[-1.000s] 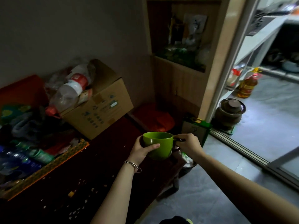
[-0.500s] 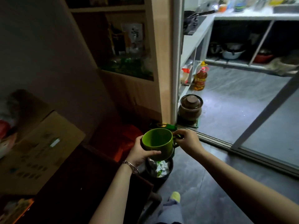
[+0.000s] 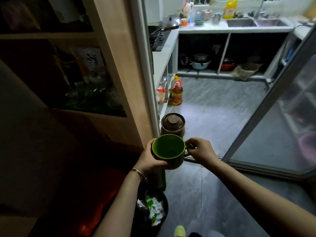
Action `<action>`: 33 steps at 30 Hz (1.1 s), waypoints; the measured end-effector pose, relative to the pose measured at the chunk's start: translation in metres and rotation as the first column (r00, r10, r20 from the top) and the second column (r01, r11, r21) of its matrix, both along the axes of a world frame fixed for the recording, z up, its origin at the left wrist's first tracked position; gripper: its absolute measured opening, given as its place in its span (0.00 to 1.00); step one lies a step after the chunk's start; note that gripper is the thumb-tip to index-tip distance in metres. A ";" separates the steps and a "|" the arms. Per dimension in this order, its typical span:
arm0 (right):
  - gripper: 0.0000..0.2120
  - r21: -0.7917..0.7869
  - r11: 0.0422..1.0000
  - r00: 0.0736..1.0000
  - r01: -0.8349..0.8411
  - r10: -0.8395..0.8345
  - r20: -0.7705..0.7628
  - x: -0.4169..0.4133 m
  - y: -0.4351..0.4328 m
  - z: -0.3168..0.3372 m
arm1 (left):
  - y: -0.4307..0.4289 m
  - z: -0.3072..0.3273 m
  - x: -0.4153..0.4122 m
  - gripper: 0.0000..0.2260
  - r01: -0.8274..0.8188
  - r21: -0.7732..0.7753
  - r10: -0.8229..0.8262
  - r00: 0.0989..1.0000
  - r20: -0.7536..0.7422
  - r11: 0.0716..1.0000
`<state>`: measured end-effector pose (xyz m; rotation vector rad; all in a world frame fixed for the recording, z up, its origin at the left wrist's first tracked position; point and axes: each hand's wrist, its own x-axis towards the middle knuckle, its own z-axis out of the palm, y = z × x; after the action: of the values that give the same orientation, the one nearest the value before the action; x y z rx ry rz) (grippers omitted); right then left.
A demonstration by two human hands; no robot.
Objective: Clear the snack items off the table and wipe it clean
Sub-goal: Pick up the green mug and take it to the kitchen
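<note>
Green cup [image 3: 168, 151] held two-handed above floor [image 3: 222, 108].
L hand [image 3: 148, 159] wraps side, R hand [image 3: 201, 151] pinches handle [image 3: 188, 148]; seems empty; tripping on jar [image 3: 173, 124] → drop.

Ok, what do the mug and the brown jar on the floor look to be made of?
The mug looks like glazed ceramic: thick rim, glossy green surface with soft highlights; hard plastic can't be ruled out. The jar looks like glazed earthenware: dark brown, dull sheen, a heavy lid sitting inside a raised rim.
</note>
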<state>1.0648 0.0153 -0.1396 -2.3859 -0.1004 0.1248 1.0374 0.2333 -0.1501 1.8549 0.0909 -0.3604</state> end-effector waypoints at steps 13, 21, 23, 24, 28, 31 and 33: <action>0.10 0.086 0.991 0.989 0.107 -0.115 0.098 0.117 -0.072 -0.002 | -0.073 -0.003 0.141 0.48 0.083 0.050 -0.086 0.995 0.048 0.995; 0.10 0.096 0.994 0.993 0.049 -0.059 0.105 0.217 -0.133 0.006 | -0.134 0.016 0.231 0.55 0.068 0.158 -0.089 0.988 0.128 0.985; 0.10 0.093 0.996 0.993 0.012 -0.022 0.112 0.243 -0.149 0.010 | -0.149 0.021 0.250 0.58 0.051 0.172 -0.075 0.988 0.135 0.984; 0.11 0.085 0.996 0.993 -0.001 -0.009 0.118 0.252 -0.153 0.012 | -0.155 0.024 0.257 0.58 0.049 0.178 -0.074 0.988 0.135 0.983; 0.11 0.035 0.999 0.990 -0.028 0.023 0.136 0.291 -0.171 0.014 | -0.174 0.031 0.291 0.52 0.040 0.200 -0.073 0.984 0.161 0.979; 0.11 0.022 0.999 0.991 -0.025 0.022 0.130 0.320 -0.180 0.011 | -0.181 0.033 0.324 0.52 0.063 0.226 -0.101 0.982 0.162 0.972; 0.10 0.020 1.000 0.992 0.000 -0.003 0.127 0.338 -0.184 0.007 | -0.187 0.036 0.342 0.51 0.076 0.230 -0.118 0.977 0.177 0.970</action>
<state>1.4028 -0.1683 -0.1331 -2.3731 -0.1588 -0.0285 1.3797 0.0465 -0.1142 2.1114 -0.0951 -0.2469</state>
